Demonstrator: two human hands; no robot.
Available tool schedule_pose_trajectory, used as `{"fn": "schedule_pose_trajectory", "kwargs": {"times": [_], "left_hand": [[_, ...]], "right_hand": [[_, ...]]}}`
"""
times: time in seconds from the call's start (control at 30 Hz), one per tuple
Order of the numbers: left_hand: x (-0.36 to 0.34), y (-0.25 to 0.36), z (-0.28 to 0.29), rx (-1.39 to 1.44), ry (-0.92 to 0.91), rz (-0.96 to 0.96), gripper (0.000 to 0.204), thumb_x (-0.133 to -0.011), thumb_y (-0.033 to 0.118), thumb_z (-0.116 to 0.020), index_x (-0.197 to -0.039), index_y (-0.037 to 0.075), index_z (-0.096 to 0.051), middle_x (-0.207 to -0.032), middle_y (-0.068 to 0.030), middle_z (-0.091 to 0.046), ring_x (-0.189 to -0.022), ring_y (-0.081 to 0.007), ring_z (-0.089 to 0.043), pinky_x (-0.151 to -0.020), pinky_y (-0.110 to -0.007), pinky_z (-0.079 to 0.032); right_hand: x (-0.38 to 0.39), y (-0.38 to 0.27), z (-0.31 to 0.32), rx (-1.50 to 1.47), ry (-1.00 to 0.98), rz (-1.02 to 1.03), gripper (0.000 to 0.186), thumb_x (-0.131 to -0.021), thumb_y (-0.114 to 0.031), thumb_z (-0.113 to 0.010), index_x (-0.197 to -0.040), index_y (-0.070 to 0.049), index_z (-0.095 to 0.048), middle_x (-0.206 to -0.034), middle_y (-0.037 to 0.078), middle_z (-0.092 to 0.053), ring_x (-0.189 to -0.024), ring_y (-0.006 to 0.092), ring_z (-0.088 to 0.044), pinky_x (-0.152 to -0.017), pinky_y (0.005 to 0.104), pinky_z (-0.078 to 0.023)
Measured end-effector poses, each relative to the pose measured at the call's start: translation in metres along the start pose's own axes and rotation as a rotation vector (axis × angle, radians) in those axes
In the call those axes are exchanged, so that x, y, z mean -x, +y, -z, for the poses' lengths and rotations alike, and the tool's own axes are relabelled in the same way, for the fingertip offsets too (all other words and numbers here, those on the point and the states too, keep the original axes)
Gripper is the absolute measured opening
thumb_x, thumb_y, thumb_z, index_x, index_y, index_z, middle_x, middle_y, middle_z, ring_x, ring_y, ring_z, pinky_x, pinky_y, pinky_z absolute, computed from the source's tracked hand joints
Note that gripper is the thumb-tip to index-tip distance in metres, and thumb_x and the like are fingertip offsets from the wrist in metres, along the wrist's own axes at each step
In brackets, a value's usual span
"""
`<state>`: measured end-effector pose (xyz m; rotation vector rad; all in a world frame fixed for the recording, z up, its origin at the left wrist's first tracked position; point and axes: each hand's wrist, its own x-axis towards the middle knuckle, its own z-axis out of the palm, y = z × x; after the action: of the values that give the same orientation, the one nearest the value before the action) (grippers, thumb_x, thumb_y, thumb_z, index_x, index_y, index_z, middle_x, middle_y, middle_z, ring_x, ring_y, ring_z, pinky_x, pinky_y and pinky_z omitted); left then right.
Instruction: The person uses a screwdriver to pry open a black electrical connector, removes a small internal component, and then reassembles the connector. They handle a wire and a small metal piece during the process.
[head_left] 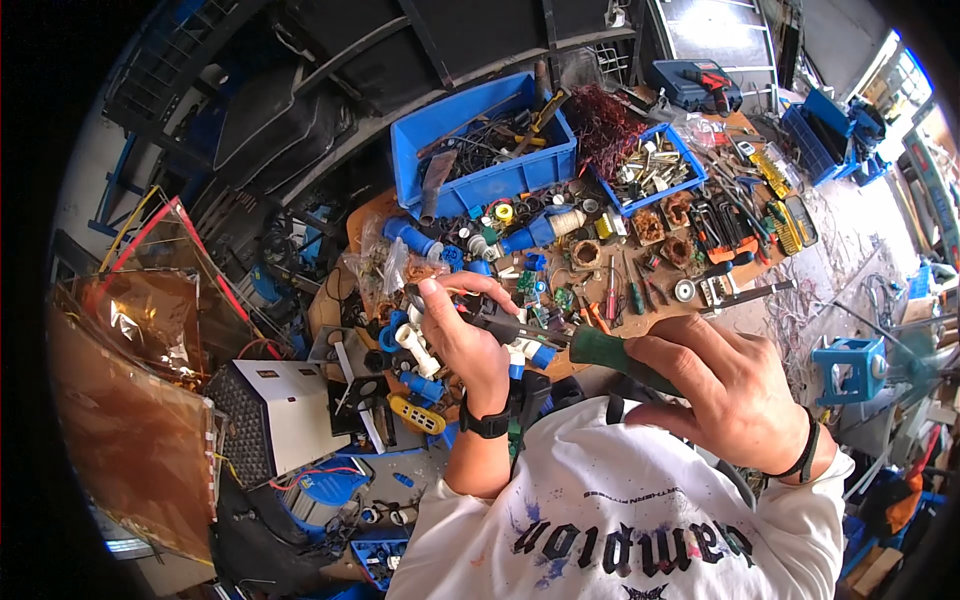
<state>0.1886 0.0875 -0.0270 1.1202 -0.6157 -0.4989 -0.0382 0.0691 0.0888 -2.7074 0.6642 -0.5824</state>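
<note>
My right hand (725,390) is wrapped round the green handle of a screwdriver (600,349). The screwdriver's dark shaft runs left toward my left hand (462,338). In that hand, between thumb and fingers, is a small dark part (414,294) with thin pale wires near it. Most of this part is hidden by the hand, so its kind cannot be made out, nor whether the screwdriver's tip touches it. Both hands are held in front of my chest, above the near edge of a cluttered workbench (640,318).
A blue crate (485,180) of tools and scrap stands at the back. Beside it, a smaller blue tray (690,160) holds metal pieces. Pliers, screwdrivers and copper-wound coils (586,255) cover the bench. At right is a blue-framed fan (850,370); at left, a white box (285,405).
</note>
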Motion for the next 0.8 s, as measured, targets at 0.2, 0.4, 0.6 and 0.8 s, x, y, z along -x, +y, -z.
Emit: {"fn": "schedule_pose_trajectory", "kwargs": {"times": [0.2,0.4,0.6,0.8], "left_hand": [[-0.001,-0.002,0.001,-0.013,-0.003,-0.019,0.051,-0.101,0.046,-0.031,-0.081,0.005,-0.052,-0.058,-0.0109,-0.053,-0.045,-0.0200,-0.054,-0.043,-0.029,-0.046],[-0.001,-0.001,-0.001,-0.009,-0.011,0.004,0.051,-0.101,0.046,-0.032,-0.081,0.005,-0.052,-0.059,-0.0108,-0.053,-0.046,-0.0198,-0.054,-0.043,-0.030,-0.046],[-0.002,-0.003,0.000,-0.020,-0.004,0.014,0.051,-0.101,0.047,-0.033,-0.080,0.005,-0.053,-0.062,-0.0106,-0.055,-0.047,-0.0194,-0.054,-0.043,-0.030,-0.046],[-0.012,-0.013,0.000,-0.058,0.041,0.030,0.054,-0.102,0.047,-0.032,-0.077,0.004,-0.054,-0.063,-0.0088,-0.057,-0.049,-0.0173,-0.054,-0.046,-0.028,-0.045]], "right_hand": [[-0.003,0.004,-0.003,0.174,0.144,0.089,0.038,-0.072,-0.013,-0.064,-0.109,-0.007,-0.062,-0.100,0.006,-0.057,-0.080,0.0212,-0.056,-0.064,0.0311,-0.050],[-0.001,0.001,-0.006,0.249,0.128,0.040,0.040,-0.070,-0.011,-0.063,-0.111,-0.007,-0.062,-0.107,0.008,-0.056,-0.090,0.0252,-0.053,-0.076,0.0355,-0.048],[-0.001,0.006,-0.007,0.196,0.140,-0.015,0.041,-0.068,-0.006,-0.064,-0.109,-0.006,-0.061,-0.104,0.007,-0.055,-0.090,0.0266,-0.052,-0.077,0.0370,-0.048],[0.004,0.030,-0.024,-0.085,0.167,-0.163,0.038,-0.067,0.002,-0.065,-0.104,-0.006,-0.060,-0.101,0.010,-0.056,-0.091,0.0308,-0.053,-0.078,0.0392,-0.047]]}}
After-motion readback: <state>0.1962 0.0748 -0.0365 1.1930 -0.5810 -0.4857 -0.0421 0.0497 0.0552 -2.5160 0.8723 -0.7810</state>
